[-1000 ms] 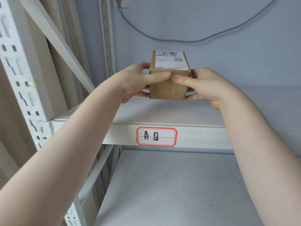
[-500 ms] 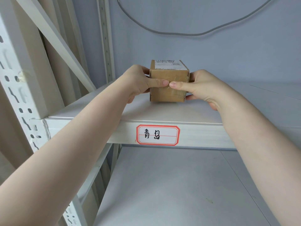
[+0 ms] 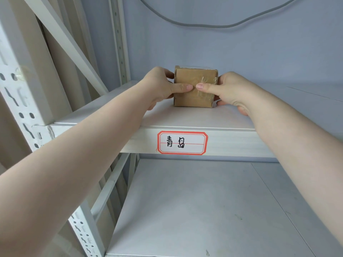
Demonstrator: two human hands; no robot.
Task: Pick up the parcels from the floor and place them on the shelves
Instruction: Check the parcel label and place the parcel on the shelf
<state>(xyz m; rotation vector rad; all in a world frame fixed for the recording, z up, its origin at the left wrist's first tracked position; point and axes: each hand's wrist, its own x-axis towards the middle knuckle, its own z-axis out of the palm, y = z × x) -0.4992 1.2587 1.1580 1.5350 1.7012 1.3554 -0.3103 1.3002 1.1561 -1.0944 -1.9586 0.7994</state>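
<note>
From your head camera, the parcel (image 3: 194, 86), a small brown cardboard box with clear tape across its near face, sits on the upper shelf (image 3: 194, 119), its bottom edge meeting the board. 1 second ago you held it clear above that board; half a second ago it was just reaching the surface. Its top label, plain to read earlier, now shows only as a thin white strip, since you look at the box more from the front.

Your left hand (image 3: 159, 88) grips the box's left side, thumb laid flat across the front face and fingers curled round behind. Your right hand (image 3: 230, 91) mirrors it on the right side, thumb on the taped face, its lower fingers curled against the shelf. The 2 thumb tips nearly meet at the middle of the face, as they did in both earlier pictures.

The box stands set back from the shelf's front lip, where a red-bordered label (image 3: 182, 142) is stuck, directly below the box. Open board stretches to its right and behind it toward the blue wall (image 3: 259, 52). To its left stand a perforated upright (image 3: 118, 39) and a diagonal brace (image 3: 70, 45). The lower shelf (image 3: 204, 210) lies below.
</note>
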